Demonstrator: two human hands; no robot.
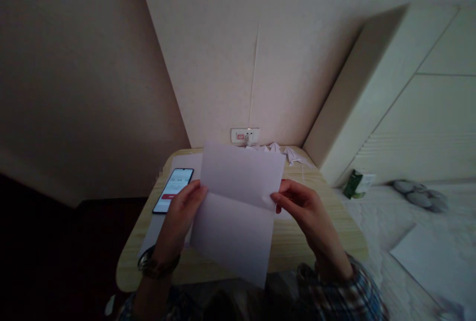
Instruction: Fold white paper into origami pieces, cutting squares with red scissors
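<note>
A white sheet of paper (238, 222) with a crease across its middle is held up above the small wooden table (316, 241). My left hand (184, 207) pinches its left edge near the crease, and a watch sits on that wrist. At the right edge, also by the crease, the thumb and fingers of my right hand (299, 204) are closed on the same sheet. Just behind my left hand lies a phone (178, 180) with its screen lit, resting on other white paper (150, 237). Folded white paper pieces (292, 155) stand along the table's back edge, partly hidden by the sheet.
A wall socket (245, 135) with a plug in it is behind the table. To the right is a bed with a pale headboard (420, 108). On the bed lie a green and white box (359, 185), a grey patterned item (420, 195) and more white paper (431, 256).
</note>
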